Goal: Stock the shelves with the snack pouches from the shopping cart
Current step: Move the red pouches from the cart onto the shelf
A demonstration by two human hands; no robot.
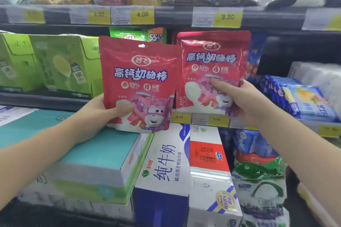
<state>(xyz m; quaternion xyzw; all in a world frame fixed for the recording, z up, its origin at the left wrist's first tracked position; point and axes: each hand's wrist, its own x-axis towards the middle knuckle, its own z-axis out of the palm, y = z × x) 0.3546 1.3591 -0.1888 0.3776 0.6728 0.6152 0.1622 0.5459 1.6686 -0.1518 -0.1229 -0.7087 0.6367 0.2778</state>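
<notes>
Two red snack pouches are held upright, side by side, before the middle shelf; the left pouch point(137, 81) is pinched at its lower edge by the left hand point(103, 110), thumb on its front; the right pouch point(214, 68) stands slightly farther back, gripped near its lower right corner by the right hand point(239, 101); behind them a green pouch point(129, 35) peeks out; milk cartons point(166, 167) sit below; yellow price tags point(142, 14) line the shelf edge point(175, 13) above.

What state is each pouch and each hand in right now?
left red pouch: upright, held in front of the shelf.
right red pouch: upright, held over the shelf edge.
left hand: thumb and fingers grip left red pouch's lower left.
right hand: grips right red pouch's lower right.
green pouch: upright on shelf behind, mostly hidden.
</notes>
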